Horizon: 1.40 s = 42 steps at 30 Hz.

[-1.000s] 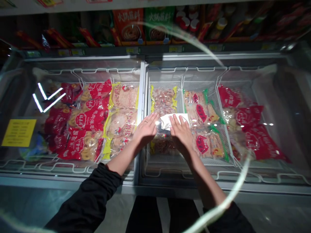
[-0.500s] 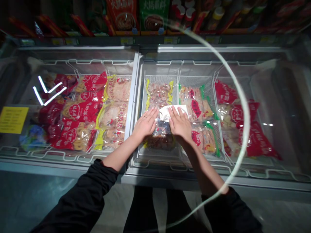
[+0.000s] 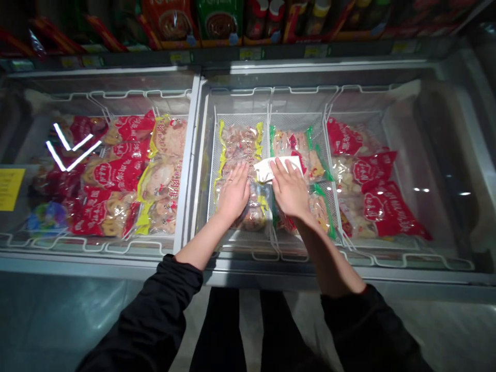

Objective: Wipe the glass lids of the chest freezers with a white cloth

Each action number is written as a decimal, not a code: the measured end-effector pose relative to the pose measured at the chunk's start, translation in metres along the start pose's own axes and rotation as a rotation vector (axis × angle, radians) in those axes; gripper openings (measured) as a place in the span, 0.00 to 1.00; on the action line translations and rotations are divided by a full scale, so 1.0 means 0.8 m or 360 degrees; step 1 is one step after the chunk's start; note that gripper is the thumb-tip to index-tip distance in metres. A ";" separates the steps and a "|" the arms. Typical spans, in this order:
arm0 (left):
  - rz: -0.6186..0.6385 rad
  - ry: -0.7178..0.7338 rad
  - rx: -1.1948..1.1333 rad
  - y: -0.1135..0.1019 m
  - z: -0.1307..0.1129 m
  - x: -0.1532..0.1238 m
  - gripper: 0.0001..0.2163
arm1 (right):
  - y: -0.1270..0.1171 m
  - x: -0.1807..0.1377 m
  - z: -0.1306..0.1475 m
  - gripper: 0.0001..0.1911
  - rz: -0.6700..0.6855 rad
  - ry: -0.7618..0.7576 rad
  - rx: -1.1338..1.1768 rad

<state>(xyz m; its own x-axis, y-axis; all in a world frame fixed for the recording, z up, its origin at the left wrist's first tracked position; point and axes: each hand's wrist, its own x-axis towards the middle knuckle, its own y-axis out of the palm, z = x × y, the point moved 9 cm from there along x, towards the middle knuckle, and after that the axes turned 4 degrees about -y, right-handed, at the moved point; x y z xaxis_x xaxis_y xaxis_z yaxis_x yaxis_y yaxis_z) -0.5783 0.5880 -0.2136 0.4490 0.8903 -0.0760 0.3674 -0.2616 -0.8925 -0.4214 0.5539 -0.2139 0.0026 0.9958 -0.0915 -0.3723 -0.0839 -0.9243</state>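
My right hand [image 3: 290, 188] presses a folded white cloth [image 3: 264, 170] against the freezer's glass lid [image 3: 240, 108], palm down, holding it under the fingers. Part of the cloth shows past the fingertips, and the rest is hidden under the hand. Just left of it, my left hand [image 3: 235, 191] rests flat on the glass with fingers stretched out and nothing in it. A ring shows on one finger. Beneath the glass lie yellow-edged bags [image 3: 241, 135] and green-edged bags [image 3: 320, 209] of frozen food in white wire baskets [image 3: 270, 121].
A grey frame bar [image 3: 188, 155] divides the lids on my left. Red food bags [image 3: 116, 170] lie under the left glass, and more red bags [image 3: 391, 212] under the right. A yellow notice [image 3: 11, 188] is at the far left. Sauce packets [image 3: 220, 23] and jars stand on the shelf behind.
My right hand and the cloth have slid right across the glass. My left hand has also shifted right, over the yellow-edged bags. The view has turned slightly right.
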 end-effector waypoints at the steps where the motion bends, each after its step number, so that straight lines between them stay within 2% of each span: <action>1: 0.0014 -0.0001 0.0038 0.003 -0.005 -0.001 0.27 | 0.003 -0.011 0.003 0.31 0.0002 0.0023 -0.0007; 4: 0.0042 0.0011 0.0154 0.010 -0.015 -0.006 0.27 | 0.012 -0.021 0.020 0.30 -0.0019 0.0055 -0.0019; 7: 0.0022 -0.0005 0.0216 0.011 -0.017 -0.009 0.27 | 0.011 0.003 0.031 0.29 -0.0002 -0.0089 -0.0004; 9: -0.0005 -0.0008 0.0237 0.010 -0.017 -0.010 0.27 | 0.004 0.022 0.023 0.29 0.0021 -0.0185 0.0008; 11: -0.0017 0.0012 0.0255 0.009 -0.017 -0.011 0.27 | -0.008 0.031 0.001 0.30 0.0000 -0.0162 0.0002; 15: -0.0013 0.0038 0.0254 0.013 -0.015 -0.011 0.28 | -0.019 0.001 -0.034 0.31 -0.0013 0.0010 -0.0055; 19: -0.0035 0.0052 0.0226 0.016 -0.014 -0.010 0.28 | -0.005 -0.033 -0.022 0.31 0.0077 0.0072 -0.0119; 21: -0.0050 0.0059 0.0225 0.016 -0.014 -0.010 0.27 | 0.001 -0.028 -0.010 0.31 0.0123 0.0053 -0.0128; 24: -0.0066 0.0061 0.0235 0.016 -0.014 -0.011 0.27 | 0.001 0.001 0.002 0.30 0.0164 -0.0095 -0.0081; 26: -0.0078 0.0061 0.0241 0.014 -0.014 -0.012 0.28 | -0.007 0.021 -0.004 0.31 0.0136 -0.0143 -0.0041; 28: -0.0076 0.0061 0.0247 0.013 -0.015 -0.013 0.30 | -0.015 0.030 -0.021 0.31 0.0081 -0.0076 -0.0030; 31: -0.0036 0.0032 0.0254 0.014 -0.015 -0.013 0.31 | -0.014 0.016 -0.041 0.32 0.0041 0.0076 -0.0062; 34: -0.0003 -0.0004 0.0255 0.014 -0.016 -0.012 0.30 | -0.001 -0.010 -0.037 0.33 0.0049 0.0113 -0.0055; 37: -0.0015 -0.0009 0.0230 0.012 -0.018 -0.013 0.31 | 0.007 -0.017 -0.023 0.33 0.0056 0.0066 -0.0007; 42: -0.0014 0.0005 0.0229 0.009 -0.021 -0.013 0.29 | -0.004 0.016 -0.015 0.31 0.0102 -0.0146 0.0030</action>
<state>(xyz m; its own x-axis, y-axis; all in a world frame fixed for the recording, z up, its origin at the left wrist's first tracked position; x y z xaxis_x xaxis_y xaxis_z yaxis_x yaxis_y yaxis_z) -0.5665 0.5707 -0.2116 0.4490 0.8911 -0.0667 0.2510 -0.1974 -0.9476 -0.4090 0.5666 -0.2168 -0.1064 0.9876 -0.1151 -0.3864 -0.1477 -0.9104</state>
